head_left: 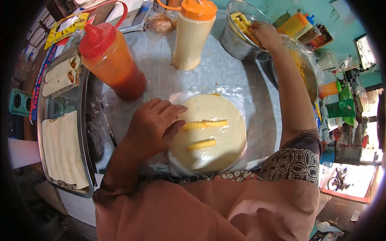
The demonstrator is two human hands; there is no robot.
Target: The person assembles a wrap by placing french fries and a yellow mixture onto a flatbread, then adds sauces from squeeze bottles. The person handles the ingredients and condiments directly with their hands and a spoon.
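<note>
A round, pale tortilla lies flat on clear plastic in front of me. Crinkle-cut french fries form a line across its middle, and a shorter fry piece lies nearer to me. At the tortilla's left edge is my left hand, open, its index finger and thumb apart beside the end of the fry line. My right hand reaches into a metal mesh basket of fries at the far right. Its fingertips are down among the fries, so their grip is hidden.
A red-capped sauce bottle and an orange-capped bottle of pale sauce stand beyond the tortilla. On the left, a metal tray holds several rolled wraps. A bowl of yellow shreds sits beyond my right forearm.
</note>
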